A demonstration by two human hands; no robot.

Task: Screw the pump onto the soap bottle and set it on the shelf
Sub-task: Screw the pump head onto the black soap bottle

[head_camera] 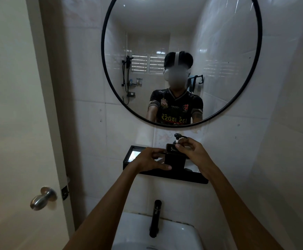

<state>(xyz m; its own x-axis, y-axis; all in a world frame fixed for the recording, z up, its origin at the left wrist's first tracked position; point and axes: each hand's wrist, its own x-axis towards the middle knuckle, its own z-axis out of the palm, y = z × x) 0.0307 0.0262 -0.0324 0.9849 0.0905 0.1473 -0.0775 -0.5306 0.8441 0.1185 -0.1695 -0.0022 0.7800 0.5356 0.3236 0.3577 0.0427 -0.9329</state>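
Head view: black square soap bottle (175, 160) is standing upright on the black wall shelf (174, 176). Left hand (149, 160) is bracing its body from nine o'clock, fingers wrapped. Right hand (190, 149) is pinching the pump (177, 139) collar at twelve o'clock. Faucet (155, 218) is sitting well below, nothing obstructing.

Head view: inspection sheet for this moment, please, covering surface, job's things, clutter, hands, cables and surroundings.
Surface: black shelf on the tiled wall, under the mirror.
Job's things: black soap bottle upright at the shelf; pump on top.
Clutter: nothing seen.
Hands: left hand grips the bottle; right hand is at the pump collar.
Cables: nothing seen.
Surroundings: round mirror, black tap, white basin, door knob.
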